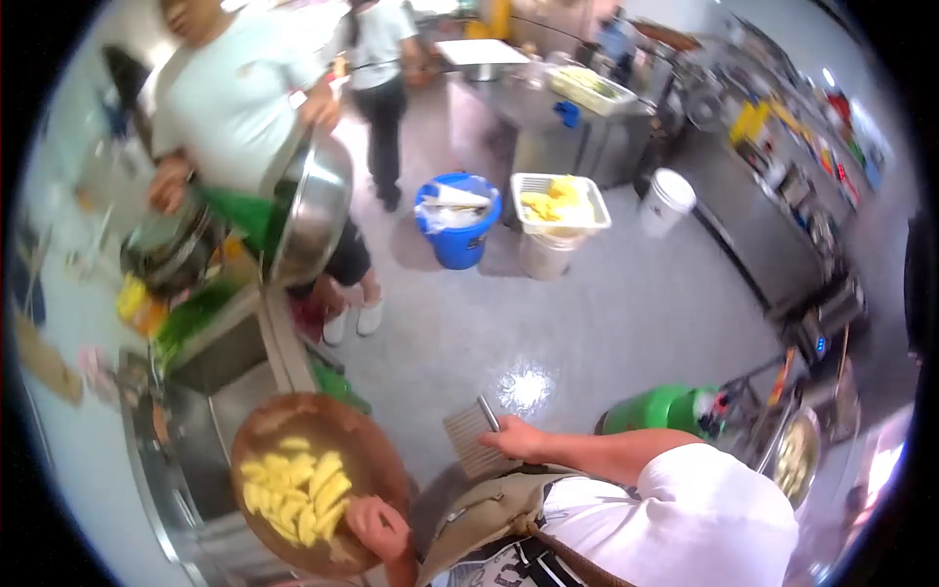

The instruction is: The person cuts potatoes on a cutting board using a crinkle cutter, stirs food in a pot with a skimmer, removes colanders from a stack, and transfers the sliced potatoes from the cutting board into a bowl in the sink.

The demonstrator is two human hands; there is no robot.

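Note:
A round brown cutting board (377, 440) lies at the lower left beside the sink, with several yellow, wedge-like pieces, apparently potato (303, 484), spread over it. My left hand (380, 528) rests at the board's right edge beside the pieces. Its fingers look loosely bent and apart, with nothing seen in them. Off the board to the right, my right hand (514, 440) is closed round the handle of a crinkle cutter (471, 440), whose ridged metal blade hangs over the floor.
A person (240, 108) at the upper left tilts a large metal bowl (315, 210) near the sink (245, 421). A blue bucket (460, 245) and a white basket (599, 217) of yellow pieces on a bucket stand ahead. A green gas cylinder (655, 411) is at right.

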